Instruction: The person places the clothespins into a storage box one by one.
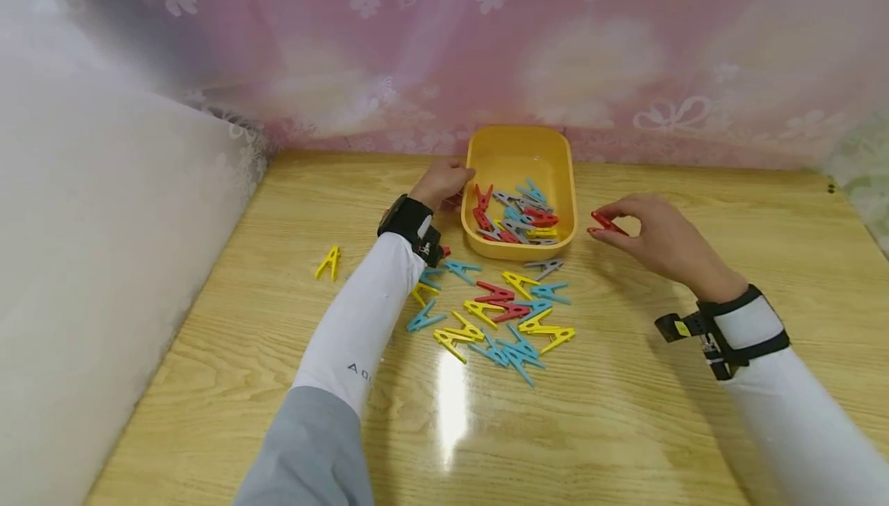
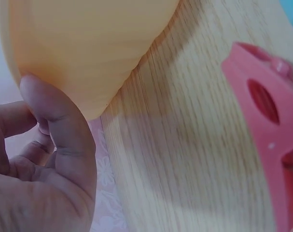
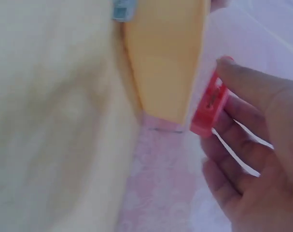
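Note:
My left hand (image 1: 439, 183) grips the left rim of a yellow plastic bin (image 1: 521, 250), thumb against its outer wall in the left wrist view. Red, grey, blue and yellow clothespins (image 1: 517, 222) lie heaped in the bin's near half. Off the bin's right side, my right hand (image 1: 656, 237) pinches a red clothespin (image 1: 606, 224) between thumb and fingers, held above the table. The right wrist view shows that clothespin (image 3: 211, 104) beside the bin's outer wall (image 3: 163, 63). A pink-red clothespin (image 2: 264, 104) looms close in the left wrist view.
Several blue, yellow, red and grey clothespins (image 1: 500, 309) lie scattered on the wooden table (image 1: 625, 413) in front of the bin. One yellow clothespin (image 1: 329, 262) lies apart, left of my left forearm. A pink flowered curtain (image 1: 417, 51) hangs behind the bin; a white wall (image 1: 118, 205) borders the left.

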The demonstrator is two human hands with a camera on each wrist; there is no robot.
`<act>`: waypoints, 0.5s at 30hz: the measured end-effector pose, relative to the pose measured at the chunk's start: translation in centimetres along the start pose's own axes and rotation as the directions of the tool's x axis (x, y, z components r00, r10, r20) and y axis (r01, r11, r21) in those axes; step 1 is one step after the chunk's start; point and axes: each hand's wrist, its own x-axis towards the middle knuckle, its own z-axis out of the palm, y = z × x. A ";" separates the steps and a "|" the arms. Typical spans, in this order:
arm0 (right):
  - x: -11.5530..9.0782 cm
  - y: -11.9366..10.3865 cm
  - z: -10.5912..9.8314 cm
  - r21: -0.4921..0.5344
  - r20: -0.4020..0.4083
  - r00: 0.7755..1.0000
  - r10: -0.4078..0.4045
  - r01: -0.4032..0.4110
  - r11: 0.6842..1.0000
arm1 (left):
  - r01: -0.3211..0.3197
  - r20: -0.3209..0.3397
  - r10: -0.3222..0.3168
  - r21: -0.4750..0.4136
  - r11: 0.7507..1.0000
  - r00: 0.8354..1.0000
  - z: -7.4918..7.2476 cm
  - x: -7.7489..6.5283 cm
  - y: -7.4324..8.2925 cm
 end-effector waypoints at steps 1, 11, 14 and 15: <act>0.5 0.0 -0.4 -0.005 -0.022 1.000 -0.014 0.014 1.000 | 0.004 -0.002 -0.004 0.001 1.000 1.000 0.0 0.0 0.1; 5.7 -1.5 -0.1 -0.002 -0.024 0.995 -0.093 0.093 0.996 | -0.002 0.003 0.002 -0.003 1.000 1.000 0.5 -0.3 0.5; 7.4 -1.8 0.8 -0.018 0.005 0.991 -0.133 0.133 0.991 | 0.002 0.003 -0.002 -0.007 1.000 1.000 0.8 -0.2 0.6; 8.0 -1.9 1.1 -0.022 0.013 0.989 -0.148 0.148 0.989 | 0.003 0.006 -0.003 -0.005 1.000 1.000 1.0 -0.2 0.6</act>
